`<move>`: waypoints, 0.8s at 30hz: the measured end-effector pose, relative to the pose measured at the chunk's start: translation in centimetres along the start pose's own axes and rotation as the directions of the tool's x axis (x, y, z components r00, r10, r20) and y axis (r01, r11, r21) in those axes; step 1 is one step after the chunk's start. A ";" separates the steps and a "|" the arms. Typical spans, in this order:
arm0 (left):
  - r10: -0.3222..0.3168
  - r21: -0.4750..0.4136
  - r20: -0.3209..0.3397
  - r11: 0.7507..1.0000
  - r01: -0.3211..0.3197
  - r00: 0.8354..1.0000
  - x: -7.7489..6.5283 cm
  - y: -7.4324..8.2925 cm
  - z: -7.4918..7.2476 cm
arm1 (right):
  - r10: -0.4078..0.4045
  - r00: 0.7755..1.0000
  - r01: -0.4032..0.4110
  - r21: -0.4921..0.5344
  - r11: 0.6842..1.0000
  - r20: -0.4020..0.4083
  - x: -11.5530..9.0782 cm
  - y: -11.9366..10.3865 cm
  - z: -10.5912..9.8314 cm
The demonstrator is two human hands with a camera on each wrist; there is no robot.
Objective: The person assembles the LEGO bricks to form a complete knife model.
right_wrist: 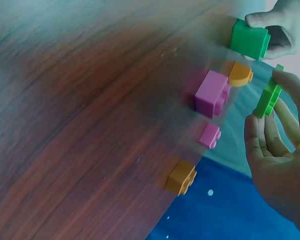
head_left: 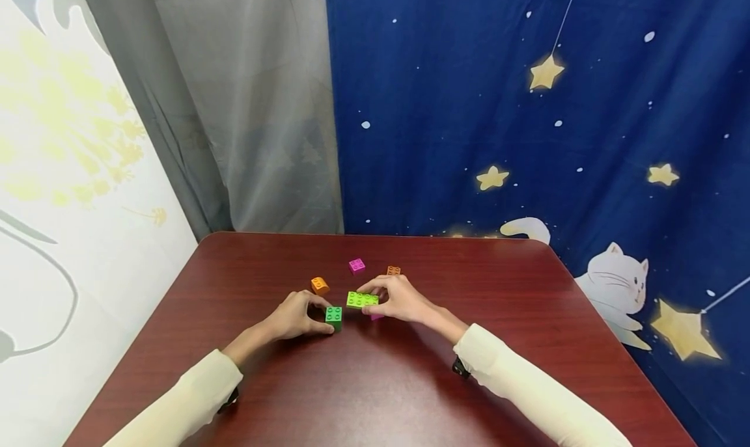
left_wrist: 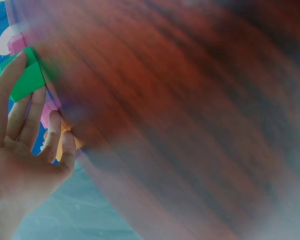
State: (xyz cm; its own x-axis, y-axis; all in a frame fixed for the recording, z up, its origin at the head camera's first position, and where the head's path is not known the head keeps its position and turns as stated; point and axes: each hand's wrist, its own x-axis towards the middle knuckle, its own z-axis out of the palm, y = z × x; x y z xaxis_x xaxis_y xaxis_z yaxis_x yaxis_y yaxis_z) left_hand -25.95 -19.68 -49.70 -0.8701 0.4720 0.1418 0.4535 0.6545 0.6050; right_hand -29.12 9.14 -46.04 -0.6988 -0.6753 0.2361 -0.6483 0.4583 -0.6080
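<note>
1. The left hand (head_left: 295,318) pinches a green brick (head_left: 334,318), studs up, between thumb and fingers.
2. Just beside it, the right hand (head_left: 401,298) pinches a thin lime brick (head_left: 359,299) above the table (head_left: 281,395); a magenta brick (right_wrist: 210,95) shows partly below.
3. Beyond lie a rounded orange brick (head_left: 319,285), a pink brick (head_left: 357,266) and a brownish-orange brick (head_left: 394,270).
4. Behind hangs a starry blue curtain (head_left: 439,108).

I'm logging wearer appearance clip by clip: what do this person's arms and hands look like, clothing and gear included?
The left hand and right hand are gloveless. Plain cream left sleeve and right sleeve end short of the wrists. A small black object shows at the left cuff and another at the right; their details are unclear.
</note>
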 end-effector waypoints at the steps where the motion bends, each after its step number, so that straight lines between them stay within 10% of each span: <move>1: 0.003 0.000 0.002 1.000 -0.003 1.000 0.0 0.0 0.1 | 0.000 1.000 0.000 0.003 1.000 0.003 0.1 -0.1 0.2; 24: -0.017 0.030 0.012 0.999 0.017 1.000 0.1 0.1 0.0 | -0.061 0.996 0.060 0.020 0.998 0.057 2.1 -1.9 3.7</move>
State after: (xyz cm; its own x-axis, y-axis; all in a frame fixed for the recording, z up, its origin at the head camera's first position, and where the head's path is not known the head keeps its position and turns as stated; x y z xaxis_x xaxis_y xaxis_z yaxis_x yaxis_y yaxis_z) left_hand -25.95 -19.60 -49.59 -0.8753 0.4680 0.1218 0.4446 0.6796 0.5835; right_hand -28.25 4.75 -47.17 -0.6394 -0.7339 0.2291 -0.6829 0.4054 -0.6077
